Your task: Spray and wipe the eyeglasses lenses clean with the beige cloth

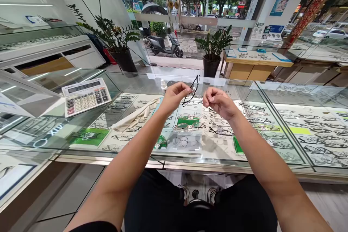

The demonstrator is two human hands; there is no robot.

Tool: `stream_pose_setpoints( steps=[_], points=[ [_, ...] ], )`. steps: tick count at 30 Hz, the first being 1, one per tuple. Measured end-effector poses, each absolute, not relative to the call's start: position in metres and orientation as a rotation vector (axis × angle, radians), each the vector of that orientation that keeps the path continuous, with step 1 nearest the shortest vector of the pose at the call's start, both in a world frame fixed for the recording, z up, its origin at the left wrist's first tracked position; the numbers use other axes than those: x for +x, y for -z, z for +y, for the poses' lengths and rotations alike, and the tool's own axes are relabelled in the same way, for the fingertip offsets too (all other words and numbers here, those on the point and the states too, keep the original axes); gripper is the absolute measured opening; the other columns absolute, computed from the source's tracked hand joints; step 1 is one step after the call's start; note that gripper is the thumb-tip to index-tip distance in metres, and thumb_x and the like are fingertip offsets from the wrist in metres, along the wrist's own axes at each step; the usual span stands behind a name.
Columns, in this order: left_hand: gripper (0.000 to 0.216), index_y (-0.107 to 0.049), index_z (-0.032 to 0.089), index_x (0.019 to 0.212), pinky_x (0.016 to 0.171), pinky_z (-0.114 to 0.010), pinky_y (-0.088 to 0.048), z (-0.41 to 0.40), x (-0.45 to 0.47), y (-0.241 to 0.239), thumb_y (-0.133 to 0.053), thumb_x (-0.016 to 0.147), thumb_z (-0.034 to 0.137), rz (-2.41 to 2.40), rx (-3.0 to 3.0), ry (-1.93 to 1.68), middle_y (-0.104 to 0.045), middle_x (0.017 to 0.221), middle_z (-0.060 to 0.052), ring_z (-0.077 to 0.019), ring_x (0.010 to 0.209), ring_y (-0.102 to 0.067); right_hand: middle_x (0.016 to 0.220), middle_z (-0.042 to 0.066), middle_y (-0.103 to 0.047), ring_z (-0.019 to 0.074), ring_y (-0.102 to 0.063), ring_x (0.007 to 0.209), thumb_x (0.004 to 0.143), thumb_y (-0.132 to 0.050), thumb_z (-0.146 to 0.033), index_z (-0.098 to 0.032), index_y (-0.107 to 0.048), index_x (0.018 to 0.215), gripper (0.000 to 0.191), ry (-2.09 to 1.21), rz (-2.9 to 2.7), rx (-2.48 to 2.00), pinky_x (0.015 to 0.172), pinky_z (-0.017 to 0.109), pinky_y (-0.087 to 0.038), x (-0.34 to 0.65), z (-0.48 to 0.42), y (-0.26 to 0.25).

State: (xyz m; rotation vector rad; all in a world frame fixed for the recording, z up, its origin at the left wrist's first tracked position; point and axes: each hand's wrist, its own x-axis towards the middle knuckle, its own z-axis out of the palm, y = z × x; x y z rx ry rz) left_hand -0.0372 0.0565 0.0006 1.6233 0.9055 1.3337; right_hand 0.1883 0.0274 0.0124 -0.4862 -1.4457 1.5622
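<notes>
My left hand (pixel 174 97) pinches a pair of black-framed eyeglasses (pixel 193 96) between thumb and fingers, holding them tilted above the glass counter (pixel 206 158). Just to their right is my right hand (pixel 219 102), its thumb and fingers pressed together and apart from the eyeglasses. Whatever sits in that pinch, if anything, is too small to make out. A white spray bottle (pixel 163 86) stands behind my left hand, partly hidden by it. Left of my left wrist lies a crumpled cream cloth (pixel 133 117) on the counter top.
A calculator (pixel 86 96) rests on the counter at the left. Rows of eyeglass frames (pixel 320 130) lie inside the case, some beside green cards (pixel 89 137). Two potted plants (pixel 123 56) stand beyond the counter, near the window. A display table (pixel 255 59) is at the back right.
</notes>
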Motion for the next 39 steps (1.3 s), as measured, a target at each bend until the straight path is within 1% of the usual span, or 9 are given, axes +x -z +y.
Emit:
stream_pose_setpoints(
  steps=[4, 11, 17, 20, 22, 27, 31, 34, 39],
  points=[
    [0.035, -0.067, 0.019, 0.086, 0.085, -0.029, -0.048, 0.048, -0.029, -0.001, -0.087, 0.083, 0.048, 0.692, 1.470, -1.334, -0.071, 0.090, -0.003, -0.0157, 0.086, -0.063, 0.065, -0.002, -0.061, 0.0137, -0.052, 0.066, 0.079, -0.079, -0.034, -0.022, -0.059, 0.068, 0.026, -1.415, -1.390, -0.606, 0.068, 0.029, -0.040, 0.185, 0.029, -0.012],
    [0.038, -0.068, 0.019, 0.082, 0.078, -0.027, -0.047, 0.034, -0.021, -0.005, -0.091, 0.081, 0.050, 0.658, 1.448, -1.330, -0.064, 0.090, -0.002, -0.0145, 0.083, -0.057, 0.078, -0.003, -0.063, 0.0125, -0.053, 0.074, 0.071, -0.093, -0.053, -0.020, -0.071, 0.082, 0.041, -1.222, -1.463, -0.783, 0.070, 0.028, -0.042, 0.172, 0.028, -0.007],
    [0.033, -0.072, 0.019, 0.078, 0.071, -0.026, -0.046, 0.038, -0.020, -0.003, -0.091, 0.083, 0.045, 0.580, 1.498, -1.335, -0.058, 0.083, -0.001, -0.0126, 0.075, -0.054, 0.084, 0.000, -0.059, 0.0159, -0.050, 0.080, 0.079, -0.085, -0.066, -0.021, -0.074, 0.076, 0.046, -1.026, -1.553, -0.808, 0.074, 0.032, -0.041, 0.169, 0.027, -0.003],
    [0.031, -0.076, 0.018, 0.079, 0.071, -0.026, -0.048, 0.040, -0.020, 0.000, -0.092, 0.082, 0.044, 0.553, 1.511, -1.338, -0.059, 0.088, -0.003, -0.0133, 0.078, -0.055, 0.079, 0.001, -0.052, 0.0181, -0.047, 0.081, 0.085, -0.077, -0.070, -0.022, -0.070, 0.066, 0.052, -0.976, -1.639, -0.816, 0.075, 0.034, -0.040, 0.168, 0.026, -0.001],
    [0.029, -0.080, 0.019, 0.082, 0.073, -0.026, -0.050, 0.041, -0.020, 0.002, -0.092, 0.082, 0.045, 0.572, 1.513, -1.330, -0.061, 0.096, -0.005, -0.0148, 0.085, -0.057, 0.082, 0.002, -0.053, 0.0197, -0.049, 0.085, 0.085, -0.076, -0.072, -0.023, -0.074, 0.070, 0.051, -1.001, -1.655, -0.822, 0.077, 0.035, -0.041, 0.168, 0.025, -0.001],
    [0.032, -0.083, 0.019, 0.085, 0.081, -0.029, -0.056, 0.041, -0.021, 0.003, -0.092, 0.082, 0.050, 0.633, 1.496, -1.275, -0.059, 0.115, -0.009, -0.0201, 0.103, -0.060, 0.105, 0.005, -0.065, 0.0245, -0.056, 0.105, 0.084, -0.079, -0.064, -0.024, -0.083, 0.086, 0.040, -1.110, -1.641, -0.773, 0.092, 0.039, -0.045, 0.167, 0.024, 0.001],
    [0.034, -0.080, 0.019, 0.083, 0.081, -0.029, -0.054, 0.041, -0.022, 0.003, -0.090, 0.084, 0.051, 0.613, 1.488, -1.283, -0.057, 0.117, -0.008, -0.0186, 0.099, -0.060, 0.101, 0.004, -0.068, 0.0234, -0.058, 0.104, 0.081, -0.085, -0.059, -0.026, -0.084, 0.088, 0.034, -1.245, -1.489, -0.752, 0.093, 0.038, -0.045, 0.162, 0.024, 0.005],
    [0.032, -0.078, 0.019, 0.083, 0.090, -0.030, -0.051, 0.042, -0.022, 0.004, -0.089, 0.086, 0.049, 0.593, 1.519, -1.324, -0.059, 0.114, -0.007, -0.0184, 0.102, -0.060, 0.096, 0.001, -0.073, 0.0205, -0.059, 0.097, 0.072, -0.093, -0.054, -0.028, -0.084, 0.093, 0.035, -1.423, -1.219, -0.719, 0.090, 0.036, -0.045, 0.158, 0.022, 0.008],
    [0.036, -0.077, 0.020, 0.083, 0.093, -0.032, -0.048, 0.047, -0.023, 0.006, -0.091, 0.081, 0.053, 0.682, 1.529, -1.419, -0.063, 0.112, -0.007, -0.0205, 0.105, -0.059, 0.101, 0.001, -0.078, 0.0190, -0.061, 0.094, 0.059, -0.100, -0.045, -0.026, -0.076, 0.075, 0.034, -1.486, -0.975, -0.759, 0.085, 0.033, -0.045, 0.155, 0.021, 0.006]
  ],
)
